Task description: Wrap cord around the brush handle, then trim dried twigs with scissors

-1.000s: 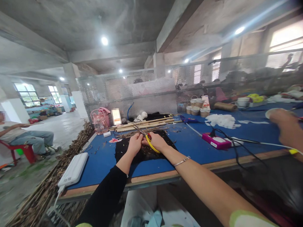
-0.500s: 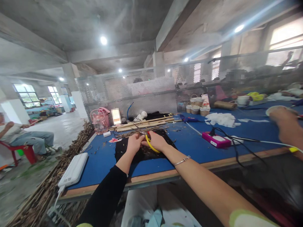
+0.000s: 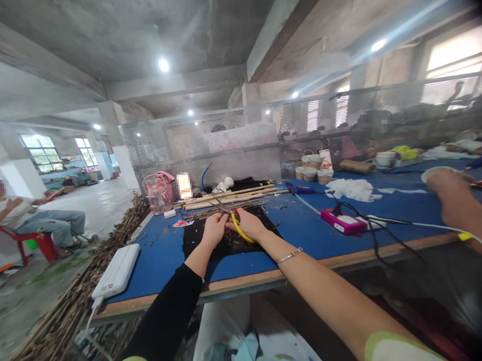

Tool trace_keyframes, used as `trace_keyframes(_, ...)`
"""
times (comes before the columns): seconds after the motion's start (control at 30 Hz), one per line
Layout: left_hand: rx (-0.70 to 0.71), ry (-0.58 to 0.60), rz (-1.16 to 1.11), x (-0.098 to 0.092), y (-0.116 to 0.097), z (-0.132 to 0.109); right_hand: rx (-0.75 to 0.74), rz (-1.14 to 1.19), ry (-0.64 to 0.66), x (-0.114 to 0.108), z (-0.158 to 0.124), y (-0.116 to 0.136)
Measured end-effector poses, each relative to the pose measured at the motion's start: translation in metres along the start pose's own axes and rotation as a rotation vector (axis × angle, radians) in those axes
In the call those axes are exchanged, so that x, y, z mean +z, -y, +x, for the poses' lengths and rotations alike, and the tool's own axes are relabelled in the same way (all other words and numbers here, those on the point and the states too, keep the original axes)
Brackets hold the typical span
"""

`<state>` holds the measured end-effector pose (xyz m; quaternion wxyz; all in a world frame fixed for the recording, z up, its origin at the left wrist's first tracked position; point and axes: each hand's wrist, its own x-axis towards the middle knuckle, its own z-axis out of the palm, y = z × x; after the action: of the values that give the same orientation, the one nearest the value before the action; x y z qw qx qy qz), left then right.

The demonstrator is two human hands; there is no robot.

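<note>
My right hand is closed around the yellow-handled scissors, whose blades point up and to the left. Right beside it, my left hand is closed in a pinch, its fingertips almost touching the scissors. What those fingers hold, if anything, is too small to make out. Both hands are above a black cloth strewn with small brown bits. Behind the cloth, several pale wooden sticks and thin dark twigs lie across the blue table.
A white power bank lies at the table's left corner. To the right are a magenta power strip with cables, a blue glue gun and white fluff. Another person's arm reaches in at far right. Twigs heap beside the table.
Hardly anything differs. Both my hands stay together at the scissors over the black cloth, and the view has shifted very slightly.
</note>
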<state>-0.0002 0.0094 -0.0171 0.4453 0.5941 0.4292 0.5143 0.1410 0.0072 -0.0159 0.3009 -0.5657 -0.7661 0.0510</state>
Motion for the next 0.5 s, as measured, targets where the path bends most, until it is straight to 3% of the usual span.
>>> trace_keyframes(0.3,-0.001,0.057,0.051,-0.0025,0.0066,0.0029,-0.05,-0.039,-0.01,0.0001,-0.0006,-0.0009)
trace_keyframes(0.5,0.021,0.034,0.055,-0.0017,0.0033,0.0008,0.005,-0.028,0.039,-0.0007,-0.0002,-0.0004)
